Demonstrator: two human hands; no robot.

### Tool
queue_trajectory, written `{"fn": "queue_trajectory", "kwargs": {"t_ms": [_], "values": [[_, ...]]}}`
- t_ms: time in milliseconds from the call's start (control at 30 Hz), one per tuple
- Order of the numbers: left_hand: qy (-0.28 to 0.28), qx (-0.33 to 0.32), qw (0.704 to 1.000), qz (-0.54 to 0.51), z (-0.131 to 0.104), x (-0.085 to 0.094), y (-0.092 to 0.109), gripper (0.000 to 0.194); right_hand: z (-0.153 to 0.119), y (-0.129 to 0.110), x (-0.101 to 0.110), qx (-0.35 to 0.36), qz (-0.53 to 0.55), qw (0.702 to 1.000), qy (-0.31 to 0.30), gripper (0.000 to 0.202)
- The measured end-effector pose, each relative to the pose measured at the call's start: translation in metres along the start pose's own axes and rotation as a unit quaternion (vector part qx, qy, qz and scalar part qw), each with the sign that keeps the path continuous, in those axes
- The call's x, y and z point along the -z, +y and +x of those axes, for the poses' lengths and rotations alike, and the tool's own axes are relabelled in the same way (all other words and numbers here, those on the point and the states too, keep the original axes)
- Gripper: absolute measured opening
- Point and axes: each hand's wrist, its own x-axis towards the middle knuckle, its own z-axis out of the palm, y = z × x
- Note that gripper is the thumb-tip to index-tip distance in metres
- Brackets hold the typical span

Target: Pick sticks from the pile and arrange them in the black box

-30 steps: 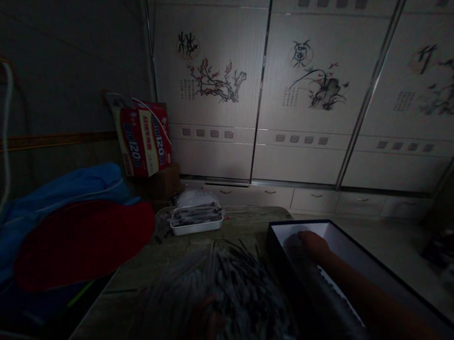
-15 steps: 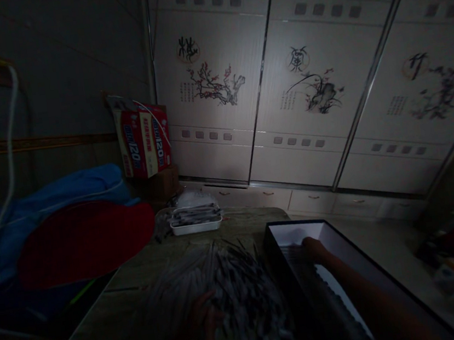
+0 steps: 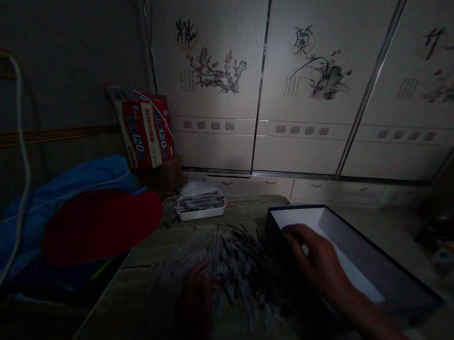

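Observation:
A loose heap of thin, pen-like sticks (image 3: 243,267), pale and dark, lies on the table. My left hand (image 3: 196,292) is at the heap's left side, its fingers apart; in the dim light nothing shows in them. Over the left wall of a dark-rimmed box (image 3: 385,247) with a pale inside is my right hand (image 3: 321,260). Its fingers are bent and parted from the thumb, with nothing visible between them. The near left part of the box is hidden by my right arm and shadow.
A white tray (image 3: 202,214) of similar sticks stands at the table's far edge, beside a clear plastic bag (image 3: 198,187). Left of the table (image 3: 138,291) lie red cloth (image 3: 101,224) and blue cloth (image 3: 87,179). A red carton (image 3: 147,130) stands behind, near sliding cupboard doors (image 3: 310,110).
My right hand has drawn back from inside the box's far end to its left wall, towards the heap. My left hand stays at the heap. The view has shifted slightly.

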Motion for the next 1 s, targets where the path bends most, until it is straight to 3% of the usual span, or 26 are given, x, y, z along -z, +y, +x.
{"fn": "queue_trajectory", "kwargs": {"t_ms": [67,133,267,433,533,667,733,1000], "values": [[0.007,0.011,1.000,-0.025,0.003,0.002,0.010,0.041,-0.030,-0.025,-0.017,0.026,0.103,0.994,-0.010,0.028],[0.000,0.027,0.999,-0.047,0.006,0.004,0.021,0.040,-0.054,-0.042,-0.042,0.005,0.157,0.986,-0.063,0.026],[-0.036,0.044,0.995,-0.076,0.010,0.011,0.033,0.037,-0.088,-0.070,-0.093,-0.007,0.193,0.974,-0.116,0.017],[-0.049,0.056,0.994,-0.077,0.011,0.018,0.022,0.039,-0.102,-0.108,-0.124,-0.008,0.074,0.990,-0.122,0.018],[-0.029,0.062,0.997,-0.047,0.009,0.021,0.011,0.040,-0.097,-0.121,-0.133,-0.014,0.012,0.985,-0.169,0.022],[-0.021,0.033,0.999,0.020,0.005,0.023,0.001,0.038,-0.093,-0.123,-0.144,-0.041,-0.021,0.978,-0.205,0.021],[-0.036,0.016,0.998,0.041,0.003,0.022,-0.002,0.037,-0.096,-0.118,-0.147,-0.055,-0.015,0.980,-0.192,0.018],[-0.086,0.003,0.995,0.049,-0.001,0.015,-0.009,0.034,-0.109,-0.077,-0.142,-0.092,0.080,0.992,-0.021,0.039]]}}
